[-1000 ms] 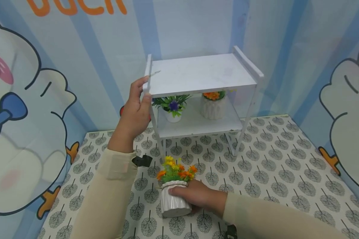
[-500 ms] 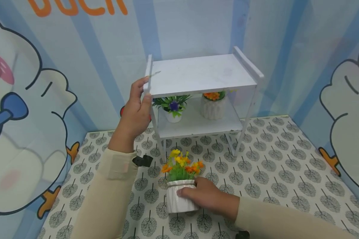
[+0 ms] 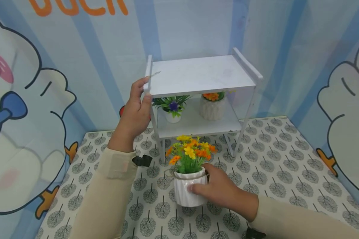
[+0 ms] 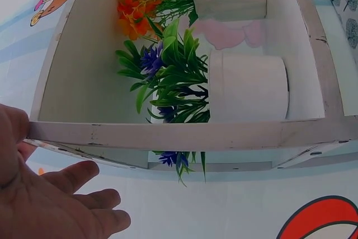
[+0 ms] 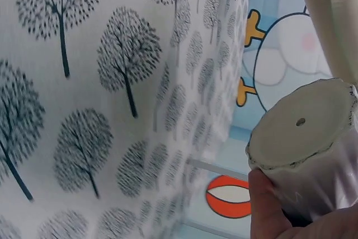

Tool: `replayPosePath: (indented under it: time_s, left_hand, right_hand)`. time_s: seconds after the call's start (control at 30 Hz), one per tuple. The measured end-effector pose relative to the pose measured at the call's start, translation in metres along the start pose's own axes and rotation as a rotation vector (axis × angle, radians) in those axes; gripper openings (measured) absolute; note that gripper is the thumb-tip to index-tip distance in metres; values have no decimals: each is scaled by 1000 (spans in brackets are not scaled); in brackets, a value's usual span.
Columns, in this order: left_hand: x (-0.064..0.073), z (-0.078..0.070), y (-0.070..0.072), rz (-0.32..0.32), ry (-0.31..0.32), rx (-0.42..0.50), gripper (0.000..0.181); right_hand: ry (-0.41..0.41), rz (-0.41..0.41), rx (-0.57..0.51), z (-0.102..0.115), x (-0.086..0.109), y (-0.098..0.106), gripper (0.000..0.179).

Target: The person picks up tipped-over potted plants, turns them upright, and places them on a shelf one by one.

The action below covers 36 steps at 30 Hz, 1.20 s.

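My right hand (image 3: 224,189) grips a white ribbed flower pot (image 3: 189,191) by its right side, thumb across the front. Yellow and orange flowers (image 3: 191,152) stand up from it. The right wrist view shows the pot's underside (image 5: 302,121) with a small hole, raised off the patterned cloth. My left hand (image 3: 134,113) pinches the left top edge of a white two-tier shelf (image 3: 197,74) between thumb and forefinger; in the left wrist view its other fingers (image 4: 72,177) stick out loosely. On the lower tier stand a small white pot (image 4: 246,85) with purple flowers and a ribbed pot (image 3: 212,108) with orange flowers.
The shelf stands on a surface covered by tree-print cloth (image 3: 275,172), close to a blue striped wall (image 3: 191,30). Cartoon duck panels (image 3: 21,172) flank it on both sides. The shelf's right side rail (image 3: 248,64) rises above the top tier.
My right hand has carried the flower pot up, rightward and nearer the shelf, and the pot has become more upright. My left hand has stayed on the shelf's edge.
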<state>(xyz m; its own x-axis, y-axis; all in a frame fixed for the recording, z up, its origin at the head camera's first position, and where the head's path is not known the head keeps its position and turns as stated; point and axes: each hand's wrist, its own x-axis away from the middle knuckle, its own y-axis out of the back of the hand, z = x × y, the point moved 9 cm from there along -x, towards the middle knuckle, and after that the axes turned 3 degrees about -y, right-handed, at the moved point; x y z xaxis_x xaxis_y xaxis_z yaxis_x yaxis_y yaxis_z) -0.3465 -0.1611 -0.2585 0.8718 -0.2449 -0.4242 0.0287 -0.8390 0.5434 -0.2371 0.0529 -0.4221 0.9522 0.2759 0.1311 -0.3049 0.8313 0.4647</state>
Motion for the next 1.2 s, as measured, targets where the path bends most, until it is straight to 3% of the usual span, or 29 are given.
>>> replayPosePath:
  time_s: [0.3,0.7,1.2]
  left_hand:
    - [0,-1,0,-14,-16,-8,53]
    - [0,1,-2,-14,-7,-8,52]
    - [-1,3,-2,-22,-4,-16,51]
  right_hand:
    - [133,-46,56,32,8,31,66]
    - [221,-92,85,74,11,76,69]
    - [257,-209,133,136,13,131,80]
